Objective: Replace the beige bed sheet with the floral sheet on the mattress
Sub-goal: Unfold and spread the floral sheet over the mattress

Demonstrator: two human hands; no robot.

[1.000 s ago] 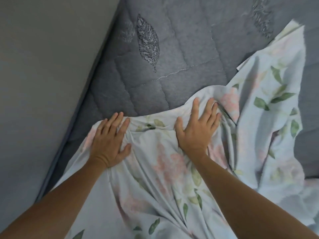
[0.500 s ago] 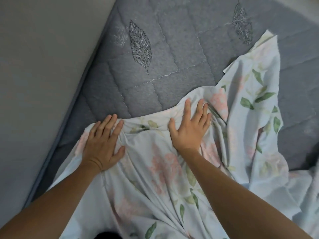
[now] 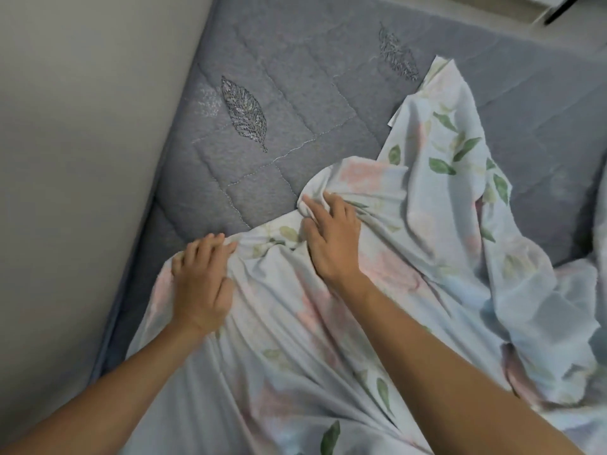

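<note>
A person leans over a grey quilted mattress stitched with leaf motifs, seen from a head-worn camera looking down at both bare arms. A pale floral sheet, printed with pink blooms and green leaves, lies crumpled across the near and right part of the bed, while the far left part, beside a plain wall, is bare. No beige sheet is visible. The left hand rests on the sheet's edge near the wall side, fingers curled and bunching the cloth. The right hand, just beside it, has its fingers bent into a raised fold of fabric, apparently gripping it. The likely trouble from here is uneven spreading: both hands hold close together, so a pull towards the wall could drag a narrow bunch and leave the right-hand heap twisted. The folded-over flap further up could also stay doubled under itself, hiding which edge is the true corner.
</note>
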